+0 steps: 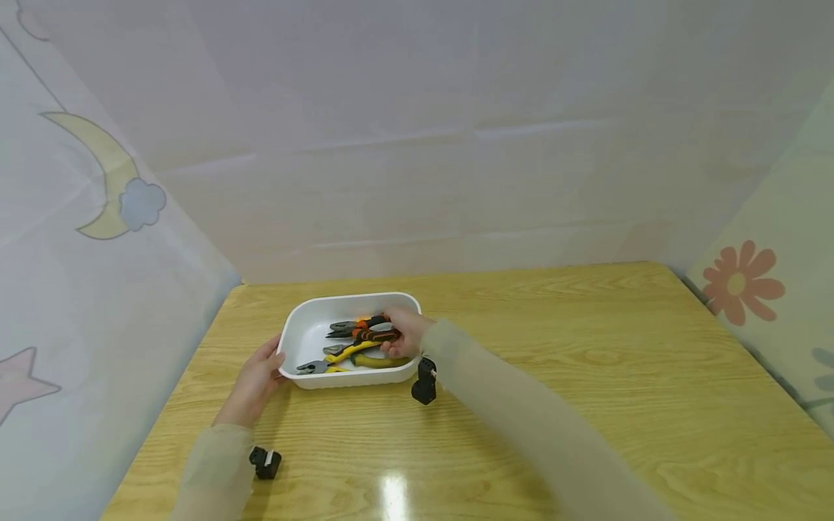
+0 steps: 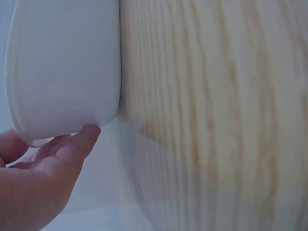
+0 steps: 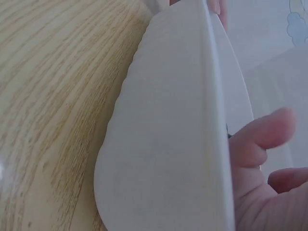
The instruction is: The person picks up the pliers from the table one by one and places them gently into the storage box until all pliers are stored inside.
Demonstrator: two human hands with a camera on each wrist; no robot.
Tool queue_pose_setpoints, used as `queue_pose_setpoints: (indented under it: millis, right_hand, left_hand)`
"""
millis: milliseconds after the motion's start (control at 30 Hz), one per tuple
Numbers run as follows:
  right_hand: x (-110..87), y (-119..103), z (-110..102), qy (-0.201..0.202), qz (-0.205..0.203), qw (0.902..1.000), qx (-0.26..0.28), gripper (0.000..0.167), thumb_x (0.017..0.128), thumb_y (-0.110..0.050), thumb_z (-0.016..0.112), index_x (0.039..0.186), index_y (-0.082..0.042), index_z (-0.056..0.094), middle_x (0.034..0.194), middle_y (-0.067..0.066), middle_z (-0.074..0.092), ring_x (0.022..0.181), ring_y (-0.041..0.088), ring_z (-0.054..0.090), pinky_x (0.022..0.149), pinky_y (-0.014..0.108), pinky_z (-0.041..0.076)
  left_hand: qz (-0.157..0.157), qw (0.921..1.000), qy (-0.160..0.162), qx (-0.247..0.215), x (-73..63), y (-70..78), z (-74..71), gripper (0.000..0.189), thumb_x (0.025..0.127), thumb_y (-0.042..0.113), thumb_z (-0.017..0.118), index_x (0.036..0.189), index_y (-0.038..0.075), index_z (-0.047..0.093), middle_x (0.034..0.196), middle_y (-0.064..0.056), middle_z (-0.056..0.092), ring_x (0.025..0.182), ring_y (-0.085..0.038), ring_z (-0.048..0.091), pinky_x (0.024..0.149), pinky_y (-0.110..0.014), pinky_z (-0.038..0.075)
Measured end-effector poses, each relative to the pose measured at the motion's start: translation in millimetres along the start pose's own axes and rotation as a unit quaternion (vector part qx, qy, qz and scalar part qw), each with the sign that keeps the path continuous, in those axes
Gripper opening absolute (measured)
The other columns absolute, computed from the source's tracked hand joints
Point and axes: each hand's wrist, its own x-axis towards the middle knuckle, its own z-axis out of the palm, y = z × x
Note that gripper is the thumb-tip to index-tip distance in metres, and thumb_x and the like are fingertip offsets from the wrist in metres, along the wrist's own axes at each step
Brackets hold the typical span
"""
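Observation:
A white tray (image 1: 302, 329) holds several pliers and stands on the wooden table. My left hand (image 1: 258, 378) grips its left end, thumb at the rim and fingers against the outer wall (image 2: 67, 72). My right hand (image 1: 405, 331) reaches inside over the right end, at the handles of pliers with orange-and-black grips (image 1: 368, 333). In the right wrist view its thumb (image 3: 269, 130) rises above the rim, while the tray wall hides the fingertips and handles; I cannot tell whether they pinch. Toward the front lie pliers with yellow-and-black handles (image 1: 342, 353) and a dull yellow-green handle (image 1: 378, 361).
The wooden table (image 1: 586, 376) extends right and toward me from the tray. A pale cloth wall (image 1: 417, 181) rises behind its far edge, with printed side walls at left and right. Small black cameras (image 1: 425, 381) are worn on both wrists.

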Motion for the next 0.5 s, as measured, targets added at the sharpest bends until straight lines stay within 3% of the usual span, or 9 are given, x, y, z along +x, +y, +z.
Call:
queue_pose_setpoints:
  millis: [167, 300, 400, 500]
  right_hand:
    - [-5.2, 2.7, 0.3, 0.002, -0.015, 0.9993, -0.034, 0.041, 0.103, -0.010, 0.030, 0.142, 0.002, 0.032, 0.108, 0.022, 0.051, 0.053, 0.019, 0.048, 0.043, 0.021, 0.043]
    - [-10.9, 5.5, 0.2, -0.005, -0.027, 0.9976, -0.064, 0.042, 0.101, -0.004, 0.027, 0.142, 0.005, 0.032, 0.099, 0.025, 0.052, 0.059, 0.022, 0.051, 0.047, 0.024, 0.047]
    - [-15.4, 6.1, -1.4, -0.014, -0.040, 0.9960, -0.079, 0.044, 0.100, -0.001, 0.025, 0.142, 0.007, 0.031, 0.107, 0.032, 0.054, 0.059, 0.024, 0.054, 0.047, 0.025, 0.050]
    - [-20.0, 7.3, -5.0, -0.023, -0.054, 0.9942, -0.090, 0.046, 0.099, 0.000, 0.024, 0.145, 0.007, 0.026, 0.125, 0.039, 0.048, 0.059, 0.025, 0.057, 0.047, 0.026, 0.052]
  left_hand:
    - [0.000, 1.0000, 0.003, 0.009, 0.9, -1.5, -2.8, 0.053, 0.106, 0.007, 0.025, 0.155, 0.002, 0.006, 0.161, -0.017, 0.008, 0.136, -0.034, 0.030, 0.093, -0.025, 0.044]
    - [-0.003, 0.9999, 0.006, 0.009, 1.6, -2.3, -5.4, 0.053, 0.106, 0.007, 0.025, 0.155, 0.003, 0.006, 0.161, -0.016, 0.008, 0.135, -0.033, 0.031, 0.093, -0.025, 0.044]
    - [-0.003, 1.0000, 0.009, 0.002, 2.4, -2.9, -7.4, 0.053, 0.106, 0.007, 0.024, 0.155, 0.003, 0.006, 0.160, -0.017, 0.009, 0.134, -0.031, 0.033, 0.088, -0.021, 0.045]
    - [-0.004, 0.9998, 0.010, -0.015, 2.7, -3.5, -9.5, 0.052, 0.106, 0.007, 0.024, 0.155, 0.003, 0.006, 0.160, -0.017, 0.009, 0.132, -0.028, 0.035, 0.083, -0.018, 0.046]
